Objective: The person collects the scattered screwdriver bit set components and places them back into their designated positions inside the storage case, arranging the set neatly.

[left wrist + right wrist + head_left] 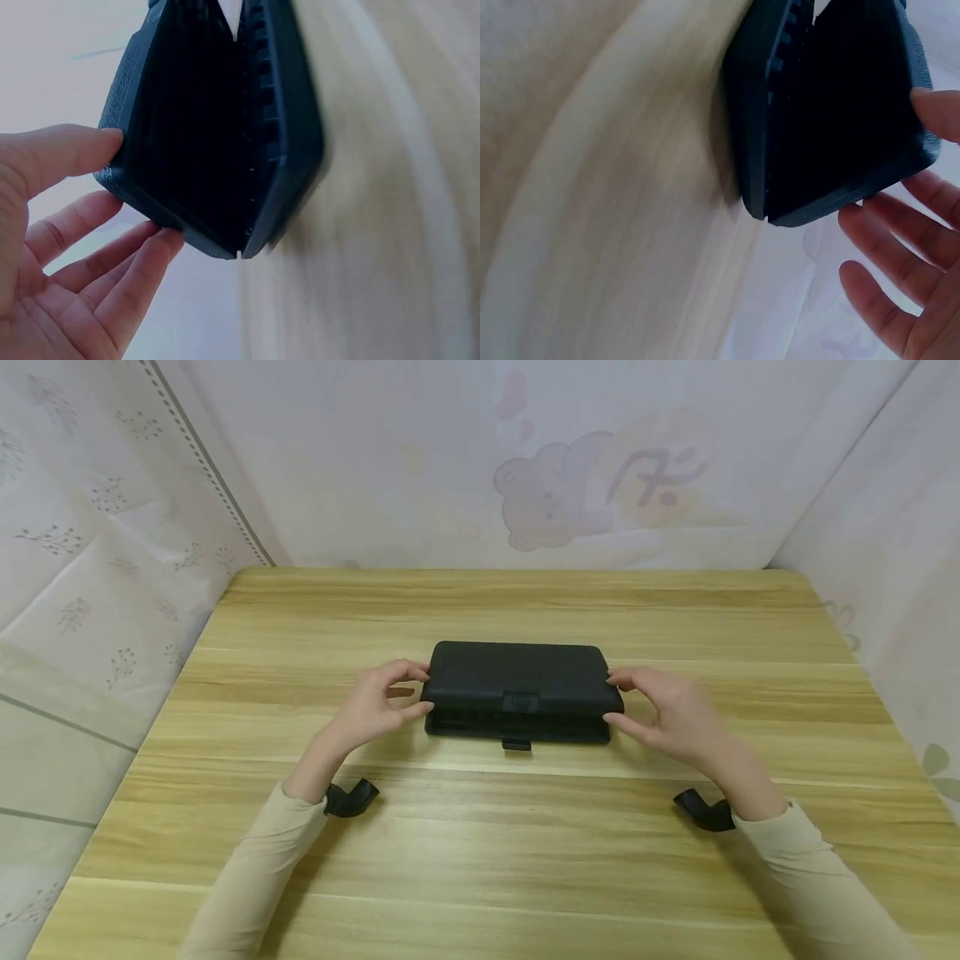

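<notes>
A black hard plastic case (pixel 517 672) lies on the table with its lid raised part way, its latch side facing me. My left hand (pixel 378 697) holds the lid at its left end, thumb at the front edge and fingers along the side. At the opposite end, my right hand (pixel 667 710) holds the lid in much the same way. Both wrist views look into the gap between the lid (pixel 124 97) and the base (pixel 746 127). A row of slots shows along the base, but the dark interior hides what else is inside.
The case rests on a wood-grain table (pixel 450 860). Black curved pieces (pixel 352 799) show beside both wrists. Pale printed curtains (pixel 375 460) hang behind the table and along its sides.
</notes>
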The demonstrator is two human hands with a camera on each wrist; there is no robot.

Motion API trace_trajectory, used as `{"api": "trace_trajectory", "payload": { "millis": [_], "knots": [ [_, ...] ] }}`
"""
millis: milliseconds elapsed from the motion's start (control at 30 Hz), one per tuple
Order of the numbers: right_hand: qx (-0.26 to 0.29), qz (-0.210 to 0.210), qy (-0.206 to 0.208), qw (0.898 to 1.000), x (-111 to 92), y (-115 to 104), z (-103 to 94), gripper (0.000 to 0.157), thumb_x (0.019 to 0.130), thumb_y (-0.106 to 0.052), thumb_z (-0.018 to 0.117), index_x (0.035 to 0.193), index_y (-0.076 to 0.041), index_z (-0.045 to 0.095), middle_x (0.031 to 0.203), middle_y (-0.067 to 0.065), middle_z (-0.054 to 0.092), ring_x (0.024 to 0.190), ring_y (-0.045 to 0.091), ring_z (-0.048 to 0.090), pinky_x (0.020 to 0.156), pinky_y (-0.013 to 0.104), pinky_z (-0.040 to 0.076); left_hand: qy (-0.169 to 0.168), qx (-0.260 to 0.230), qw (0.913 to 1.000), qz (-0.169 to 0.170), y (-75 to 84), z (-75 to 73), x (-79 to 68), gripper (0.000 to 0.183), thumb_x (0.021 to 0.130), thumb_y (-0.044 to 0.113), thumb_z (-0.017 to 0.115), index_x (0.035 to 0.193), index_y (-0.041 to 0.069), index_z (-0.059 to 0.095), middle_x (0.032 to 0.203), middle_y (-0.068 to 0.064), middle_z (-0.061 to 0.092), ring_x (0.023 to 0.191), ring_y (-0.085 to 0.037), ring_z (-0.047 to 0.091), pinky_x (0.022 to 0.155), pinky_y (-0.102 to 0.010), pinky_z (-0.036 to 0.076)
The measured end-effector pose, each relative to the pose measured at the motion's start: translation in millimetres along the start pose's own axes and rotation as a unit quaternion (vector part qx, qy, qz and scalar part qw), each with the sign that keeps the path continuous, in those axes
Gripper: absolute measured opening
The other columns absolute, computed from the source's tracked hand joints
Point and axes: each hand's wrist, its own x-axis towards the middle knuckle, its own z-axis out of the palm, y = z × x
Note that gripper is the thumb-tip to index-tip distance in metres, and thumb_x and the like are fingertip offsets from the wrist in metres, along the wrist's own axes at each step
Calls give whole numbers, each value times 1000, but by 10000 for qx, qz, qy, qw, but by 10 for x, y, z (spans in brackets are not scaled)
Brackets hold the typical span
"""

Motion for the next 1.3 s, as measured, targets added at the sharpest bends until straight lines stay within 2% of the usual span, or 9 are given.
{"api": "trace_trajectory", "payload": {
  "millis": [200,467,567,733,833,1033,1200,1300],
  "knots": [
    [-223,-41,-136,9997,-54,-82,45,40,77,-24,76,105,1,62,108,17,64,85,28,64,64,41,53,55,804,9962,337,-16,85,-78,28,73,0,77,96,-2,62,116,-18,61,107,-31,59,80,-35,54],
    [-372,-29,-234,9990,-109,-135,148,38,77,-22,76,104,-1,61,106,17,64,85,31,64,67,42,53,12,1894,9798,649,-17,172,-127,33,72,6,80,97,-2,61,108,-17,64,89,-27,64,75,-32,54],
    [-410,-5,-233,9989,-111,-158,170,38,77,-21,76,104,0,61,105,18,63,87,33,64,68,44,53,26,2086,9757,666,-14,190,-139,36,71,7,80,101,-2,62,108,-16,64,85,-26,64,73,-33,54],
    [-562,-12,-244,9981,-107,-203,204,44,66,-12,82,101,2,60,102,19,63,83,35,64,63,44,53,14,2487,9658,728,-16,223,-158,44,71,9,81,110,-2,63,112,-17,63,96,-30,63,80,-38,52],
    [-633,32,-255,9977,-107,-223,219,46,63,-10,83,100,2,60,101,19,63,80,34,64,61,43,53,46,2635,9616,770,-22,240,-162,44,71,10,81,110,-3,64,113,-18,63,101,-31,62,84,-39,51],
    [-898,22,-367,9953,-96,-279,217,47,63,-13,83,100,3,59,100,20,63,79,35,64,61,45,52,28,2839,9559,749,17,262,-171,43,72,10,80,110,-4,65,113,-19,62,102,-32,61,82,-40,52],
    [-1471,255,-655,9866,-53,-386,186,47,69,-24,81,103,2,60,101,19,64,89,35,62,69,50,49,-54,2986,9525,593,81,273,-161,43,73,10,80,110,-4,65,115,-20,61,102,-32,61,79,-40,53],
    [-1625,399,-812,9826,8,-467,185,47,73,-30,78,105,0,61,104,18,64,94,35,60,75,51,47,-96,3066,9505,507,104,277,-153,43,73,11,80,111,-3,65,116,-20,61,102,-32,62,76,-40,54]
  ]
}}
